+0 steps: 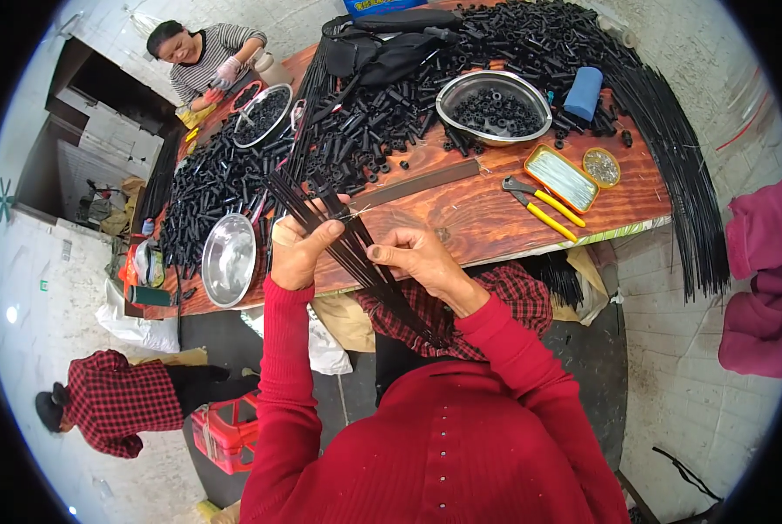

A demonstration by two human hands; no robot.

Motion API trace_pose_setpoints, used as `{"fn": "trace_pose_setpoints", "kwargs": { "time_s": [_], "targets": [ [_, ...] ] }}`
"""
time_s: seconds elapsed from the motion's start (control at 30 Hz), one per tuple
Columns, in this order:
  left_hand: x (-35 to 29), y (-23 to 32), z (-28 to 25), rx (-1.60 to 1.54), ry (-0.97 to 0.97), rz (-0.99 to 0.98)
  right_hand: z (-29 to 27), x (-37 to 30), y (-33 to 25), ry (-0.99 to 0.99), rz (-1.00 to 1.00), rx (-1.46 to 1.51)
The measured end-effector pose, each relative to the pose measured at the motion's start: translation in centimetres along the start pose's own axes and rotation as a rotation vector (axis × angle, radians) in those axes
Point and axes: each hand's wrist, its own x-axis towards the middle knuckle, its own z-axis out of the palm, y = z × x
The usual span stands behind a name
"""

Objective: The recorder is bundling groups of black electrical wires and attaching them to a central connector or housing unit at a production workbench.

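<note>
A bundle of thin black rods (pixel 351 251) slants between my hands, from the table's edge down toward my lap. My left hand (pixel 298 250) is closed round its upper part, thumb across the front. Lower down, my right hand (pixel 424 267) pinches rods of the same bundle between thumb and fingers; how many it grips I cannot tell. Beyond the bundle lies a flat dark bar (pixel 415 182) on the wooden table (pixel 426 223). Yellow-handled cutting pliers (pixel 544 208) rest to the right, beside a yellow-rimmed tray (pixel 561 177) of thin pale pins.
Heaps of short black tubes (pixel 369 122) cover the far table. A metal bowl (pixel 494 106) holds small black rings; another bowl (pixel 229 260) sits left. Long black rods (pixel 683 175) hang over the right edge. Two other people, one gloved (pixel 225 74) and one in plaid (pixel 133 397), are at left.
</note>
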Motion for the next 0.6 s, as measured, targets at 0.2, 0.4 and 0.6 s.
{"fn": "trace_pose_setpoints", "kwargs": {
  "time_s": [0.2,0.4,0.6],
  "targets": [
    [0.2,0.0,0.3,0.003,-0.010,0.003,1.2,-0.8,-0.9,0.105,-0.136,-0.266],
    [0.6,-0.5,1.1,0.028,0.038,0.032,2.1,0.0,-0.8,0.251,-0.496,-0.410],
    [0.6,-1.1,1.2,0.032,0.081,0.070,1.8,-0.1,-2.0,0.230,-0.428,-0.635]
  ]
}}
